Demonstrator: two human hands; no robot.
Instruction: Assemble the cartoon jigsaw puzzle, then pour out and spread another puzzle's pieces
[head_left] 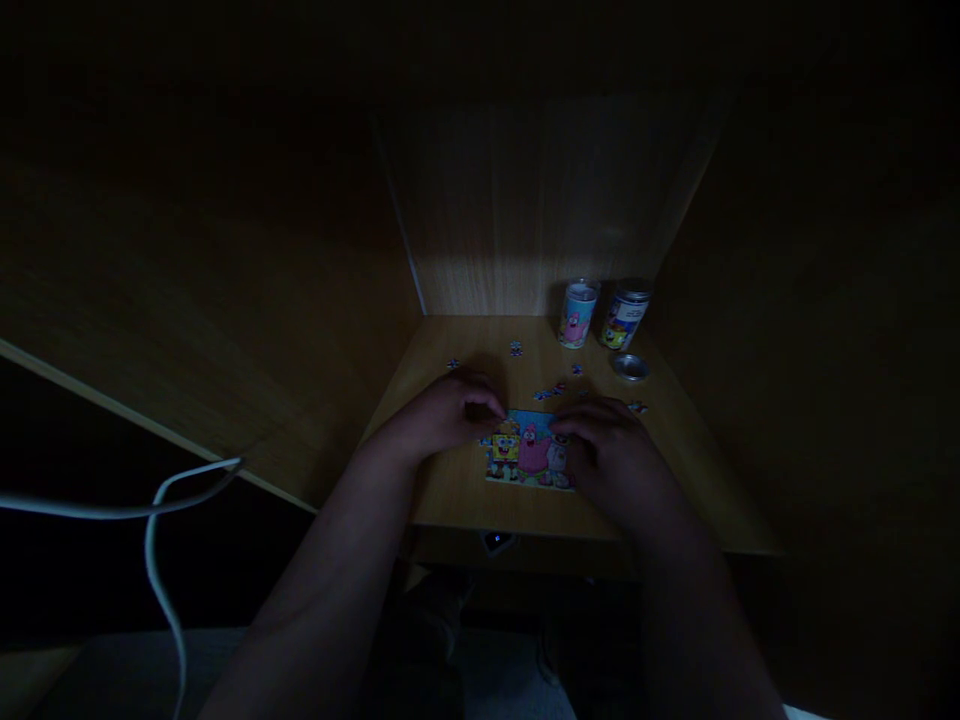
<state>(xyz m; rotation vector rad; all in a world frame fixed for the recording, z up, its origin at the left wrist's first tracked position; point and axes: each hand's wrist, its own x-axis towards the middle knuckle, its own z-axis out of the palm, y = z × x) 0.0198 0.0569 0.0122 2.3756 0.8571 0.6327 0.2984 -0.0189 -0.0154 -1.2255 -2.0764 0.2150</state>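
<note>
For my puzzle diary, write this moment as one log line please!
left hand: at puzzle, upper left; right hand: at puzzle, right side; loose pieces: beyond puzzle; cans: upright, back right

A person extends 2 bare forearms [330, 570] forward in dim light, the left hand [455, 410] and the right hand [611, 450] level with each other, near but apart. The left hand is palm down, its index finger [493, 399] arching toward the right hand, with a small gap beneath the curve. Its forearm slants in from below and to the left. The right hand turns inward, knuckles up, its index finger [576, 426] aimed at the left hand; shadow hides its thumb. Behind it, the right wrist [664, 530] angles down and outward.
</note>
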